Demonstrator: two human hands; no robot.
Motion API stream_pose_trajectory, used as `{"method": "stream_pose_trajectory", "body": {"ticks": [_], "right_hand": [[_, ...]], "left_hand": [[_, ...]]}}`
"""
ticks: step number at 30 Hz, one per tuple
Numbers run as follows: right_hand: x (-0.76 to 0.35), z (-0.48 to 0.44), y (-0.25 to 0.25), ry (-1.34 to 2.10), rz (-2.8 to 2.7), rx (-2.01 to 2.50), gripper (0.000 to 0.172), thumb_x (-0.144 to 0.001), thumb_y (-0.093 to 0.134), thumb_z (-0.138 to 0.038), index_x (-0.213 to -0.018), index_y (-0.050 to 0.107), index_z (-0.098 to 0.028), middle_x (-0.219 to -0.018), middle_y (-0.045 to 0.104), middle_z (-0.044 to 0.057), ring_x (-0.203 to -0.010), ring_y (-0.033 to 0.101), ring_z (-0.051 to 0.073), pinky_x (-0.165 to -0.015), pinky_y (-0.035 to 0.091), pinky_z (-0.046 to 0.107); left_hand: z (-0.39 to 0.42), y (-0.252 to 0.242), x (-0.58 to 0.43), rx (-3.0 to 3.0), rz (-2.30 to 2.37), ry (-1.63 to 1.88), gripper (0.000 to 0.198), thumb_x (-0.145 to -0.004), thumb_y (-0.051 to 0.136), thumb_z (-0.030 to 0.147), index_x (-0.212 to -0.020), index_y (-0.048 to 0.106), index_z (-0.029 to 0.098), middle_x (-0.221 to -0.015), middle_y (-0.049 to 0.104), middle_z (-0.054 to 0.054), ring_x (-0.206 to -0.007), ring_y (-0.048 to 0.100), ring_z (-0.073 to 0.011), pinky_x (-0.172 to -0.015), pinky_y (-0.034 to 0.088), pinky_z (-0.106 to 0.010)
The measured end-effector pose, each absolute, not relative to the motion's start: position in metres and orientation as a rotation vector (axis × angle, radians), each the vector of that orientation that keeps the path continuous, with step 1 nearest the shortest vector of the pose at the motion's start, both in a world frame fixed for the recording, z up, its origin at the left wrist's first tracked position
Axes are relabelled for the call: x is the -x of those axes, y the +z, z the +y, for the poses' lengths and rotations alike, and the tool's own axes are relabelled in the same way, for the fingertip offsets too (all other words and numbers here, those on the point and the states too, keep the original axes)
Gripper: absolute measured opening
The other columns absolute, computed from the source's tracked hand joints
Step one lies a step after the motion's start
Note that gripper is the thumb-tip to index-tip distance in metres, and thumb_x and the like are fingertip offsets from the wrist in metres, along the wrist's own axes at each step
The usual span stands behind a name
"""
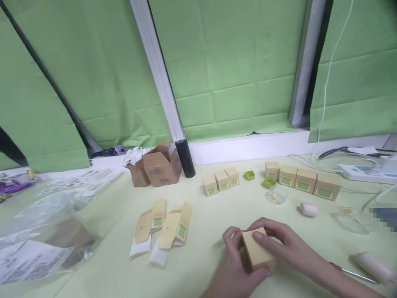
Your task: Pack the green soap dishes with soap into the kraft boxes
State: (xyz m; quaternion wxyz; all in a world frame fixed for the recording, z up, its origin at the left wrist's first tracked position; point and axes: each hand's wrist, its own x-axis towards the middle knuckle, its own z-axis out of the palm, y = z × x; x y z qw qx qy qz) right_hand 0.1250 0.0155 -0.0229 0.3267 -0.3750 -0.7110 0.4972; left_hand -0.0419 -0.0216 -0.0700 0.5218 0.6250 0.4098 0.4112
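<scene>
A small tan cardboard box point(257, 250) is between my two hands, low and right of the middle. My left hand point(237, 263) wraps round its left side and near edge. My right hand point(281, 242) grips it from the far right, with the thumb lying on its top. To the left lie flattened cartons point(170, 229) with green labels and white flaps. Beyond my hands stand three closed boxes point(222, 181), and farther right a row of several more point(305, 181). Two green leaf-shaped dishes point(268, 183) and a clear plastic piece point(277, 195) are near that row.
A brown carton point(163, 165) and a black cylinder point(185, 158) stand at the back. Plastic bags point(46, 231) cover the left side. On the right are a pale rounded object point(309, 209), a clear tray point(352, 219), a screwdriver point(356, 275) and a power strip point(366, 174).
</scene>
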Motion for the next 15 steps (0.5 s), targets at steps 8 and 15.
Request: {"method": "stream_pose_trajectory", "body": {"ticks": [8,15], "right_hand": [[-0.123,0.024,-0.024,1.401,-1.766,1.006,0.027,-0.082,0.056,-0.045,-0.075,0.066,-0.021,-0.08,0.067,0.003,-0.077,0.061,0.021,-0.069,0.046,0.031],[-0.116,0.026,-0.033,1.405,-1.761,1.046,0.022,-0.082,0.056,-0.042,-0.077,0.063,-0.021,-0.08,0.067,0.003,-0.077,0.061,0.021,-0.069,0.047,0.032]], "left_hand": [[-0.024,-0.068,0.042,-1.463,1.032,0.933,0.067,-0.069,0.068,0.018,-0.117,0.022,0.023,-0.119,0.05,-0.011,-0.107,0.051,-0.0244,-0.087,0.039,-0.037],[-0.021,-0.071,0.043,-1.597,0.993,0.981,0.066,-0.07,0.065,0.015,-0.122,0.027,0.023,-0.122,0.048,-0.011,-0.112,0.048,-0.0243,-0.092,0.038,-0.038]]}}
